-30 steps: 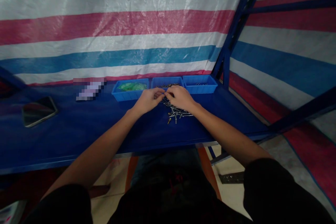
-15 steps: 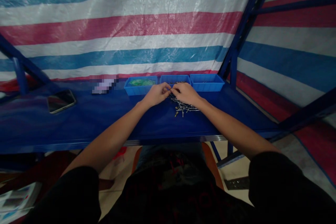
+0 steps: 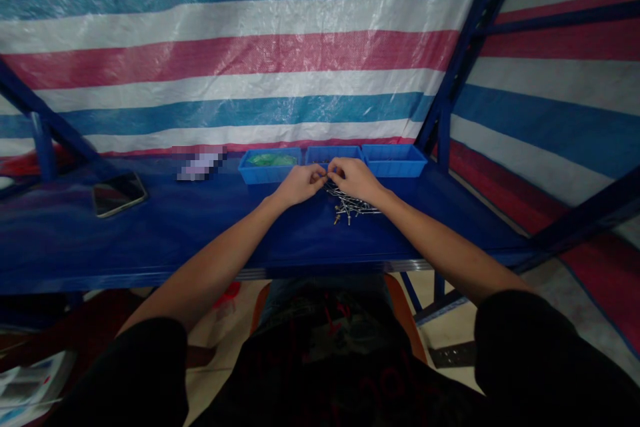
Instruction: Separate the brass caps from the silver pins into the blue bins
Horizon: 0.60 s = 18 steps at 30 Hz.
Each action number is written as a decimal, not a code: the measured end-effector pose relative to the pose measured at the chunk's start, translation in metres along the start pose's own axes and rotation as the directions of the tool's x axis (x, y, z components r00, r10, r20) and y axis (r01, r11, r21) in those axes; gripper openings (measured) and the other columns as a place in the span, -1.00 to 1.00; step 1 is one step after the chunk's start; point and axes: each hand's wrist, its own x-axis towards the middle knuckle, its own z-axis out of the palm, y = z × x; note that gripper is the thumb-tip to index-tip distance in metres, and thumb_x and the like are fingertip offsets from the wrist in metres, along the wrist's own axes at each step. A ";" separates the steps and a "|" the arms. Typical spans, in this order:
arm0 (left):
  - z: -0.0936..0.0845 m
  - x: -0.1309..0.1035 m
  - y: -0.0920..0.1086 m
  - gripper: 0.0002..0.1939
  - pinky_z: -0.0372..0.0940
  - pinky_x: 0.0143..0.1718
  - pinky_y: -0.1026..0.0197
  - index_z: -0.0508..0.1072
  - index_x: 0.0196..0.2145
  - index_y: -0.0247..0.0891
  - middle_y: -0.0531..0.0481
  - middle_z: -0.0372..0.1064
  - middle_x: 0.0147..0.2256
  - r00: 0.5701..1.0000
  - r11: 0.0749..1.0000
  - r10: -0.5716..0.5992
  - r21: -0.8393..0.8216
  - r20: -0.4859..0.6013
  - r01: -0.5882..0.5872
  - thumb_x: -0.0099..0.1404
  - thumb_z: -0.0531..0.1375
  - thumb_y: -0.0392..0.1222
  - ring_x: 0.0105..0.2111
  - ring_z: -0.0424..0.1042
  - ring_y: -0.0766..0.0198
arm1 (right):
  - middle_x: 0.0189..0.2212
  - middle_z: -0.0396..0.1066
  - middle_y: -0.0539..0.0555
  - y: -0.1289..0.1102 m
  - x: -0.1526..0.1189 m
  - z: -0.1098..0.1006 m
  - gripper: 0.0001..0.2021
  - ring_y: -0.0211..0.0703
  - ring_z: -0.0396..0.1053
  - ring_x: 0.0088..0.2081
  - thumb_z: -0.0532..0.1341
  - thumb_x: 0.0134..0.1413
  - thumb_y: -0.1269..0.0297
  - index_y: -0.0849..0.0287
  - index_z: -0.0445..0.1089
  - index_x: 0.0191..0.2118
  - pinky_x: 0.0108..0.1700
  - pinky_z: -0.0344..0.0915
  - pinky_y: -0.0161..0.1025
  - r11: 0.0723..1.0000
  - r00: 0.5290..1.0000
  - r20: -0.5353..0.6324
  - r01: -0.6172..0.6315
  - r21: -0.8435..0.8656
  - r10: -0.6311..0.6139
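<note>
My left hand and my right hand meet fingertip to fingertip in front of the middle blue bin. Both are closed in a pinch. Whatever lies between the fingertips is too small to make out. Just under and beside my right hand is a loose pile of thin metal pins with thicker ends, like rivets or long screws. My right hand and wrist cover part of it. One brass-coloured piece lies at the near edge of the pile.
A left blue bin holds something green, and a right blue bin stands beside the middle one. A phone and a blurred-out pale item lie on the blue table. Striped sheeting hangs behind.
The view has shifted very slightly. My left fingers have curled a little differently at the fingertips. My right hand keeps its place above the pile.
</note>
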 end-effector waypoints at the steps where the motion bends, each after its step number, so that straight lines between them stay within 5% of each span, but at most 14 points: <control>1: 0.000 0.000 0.000 -0.82 0.20 -0.42 0.31 0.48 -0.25 -0.30 0.06 0.45 -0.49 1.000 1.000 0.000 -0.002 0.003 0.000 0.25 0.12 -0.21 -0.51 0.38 0.35 | -0.40 0.43 0.04 0.000 0.000 0.000 -0.87 -0.19 0.32 -0.35 0.13 0.13 0.34 0.16 0.41 -0.24 -0.28 0.15 -0.24 1.000 1.000 0.002 -0.005 0.003 0.005; 18: 0.000 0.002 0.001 -0.75 0.16 -0.41 0.27 0.50 -0.21 -0.31 0.03 0.44 -0.49 0.999 0.999 0.028 0.018 0.026 -0.029 0.24 0.09 -0.21 -0.51 0.36 0.32 | -0.39 0.45 0.05 0.000 0.001 0.000 -0.84 -0.17 0.34 -0.34 0.13 0.14 0.32 0.17 0.42 -0.20 -0.28 0.13 -0.21 1.000 1.000 -0.007 -0.018 0.007 0.018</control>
